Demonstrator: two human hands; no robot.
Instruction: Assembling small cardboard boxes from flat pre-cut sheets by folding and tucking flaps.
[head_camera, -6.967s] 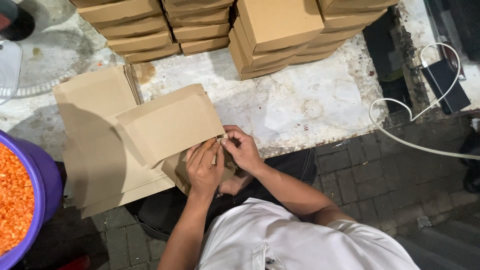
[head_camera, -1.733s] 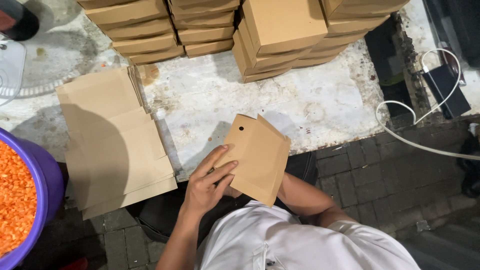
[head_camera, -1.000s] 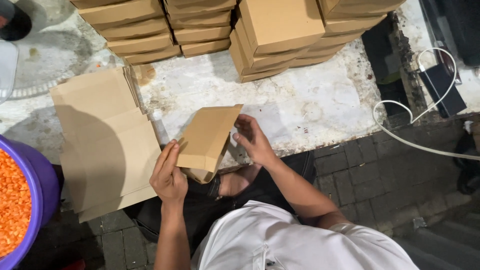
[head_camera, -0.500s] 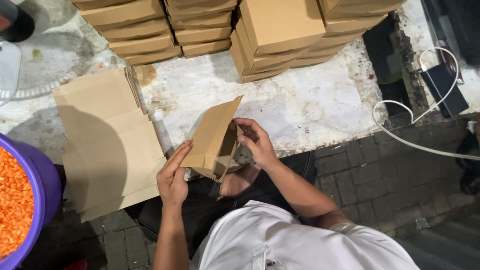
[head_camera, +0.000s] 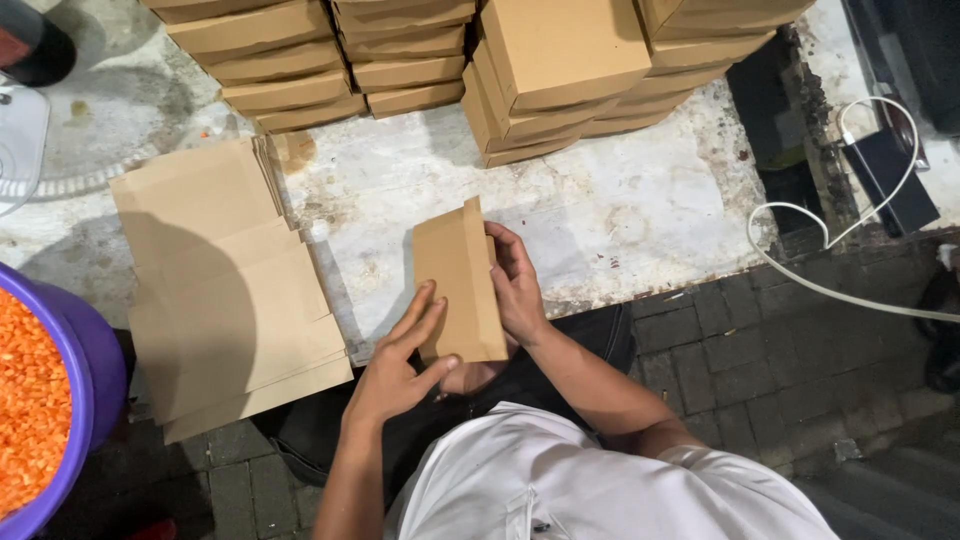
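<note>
A: Fingers (head_camera: 425, 320) of left hand (head_camera: 395, 370) spread nearly flat, pressed on lower left edge of the folded cardboard piece (head_camera: 458, 280). No pinch, just contact.

B: Right hand (head_camera: 518, 290)?

A: Curled loosely round the right edge, thumb side hidden behind the board. Holding, not clamped.

B: Position and axis?

A: Centre of frame, at near edge of the worn white tabletop (head_camera: 620, 210). Long axis running top to bottom, leaning slightly left at the top. Board between both hands; right nearer its middle, left at the bottom corner.

B: Other views?

A: Head view only. Flat cardboard stack (head_camera: 225, 290) at left, well apart.
</note>
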